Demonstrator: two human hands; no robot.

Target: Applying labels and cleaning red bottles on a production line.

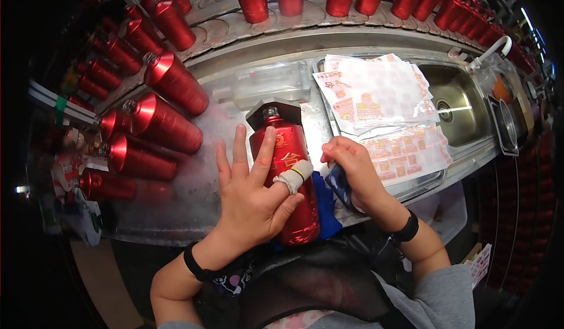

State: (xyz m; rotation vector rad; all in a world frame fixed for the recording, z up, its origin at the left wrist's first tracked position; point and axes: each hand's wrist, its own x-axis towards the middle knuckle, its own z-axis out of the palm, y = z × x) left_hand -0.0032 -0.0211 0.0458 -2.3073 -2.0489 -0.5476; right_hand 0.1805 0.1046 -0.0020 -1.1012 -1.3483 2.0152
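Note:
A red bottle (289,179) with a gold label lies on its side on the steel worktop (194,194), neck pointing away from me. My left hand (254,195) rests flat on it, fingers spread; the thumb wears a white wrap. My right hand (352,167) is just right of the bottle, closed around a dark blue flat tool (339,186). A blue cloth (325,202) lies under the bottle's right side.
Several red bottles (158,123) lie at the left of the worktop, and more stand on a curved conveyor (282,17) behind. Stacks of red-and-white label sheets (376,94) sit beside a steel sink (464,106). A clear plastic box (271,82) is behind the bottle.

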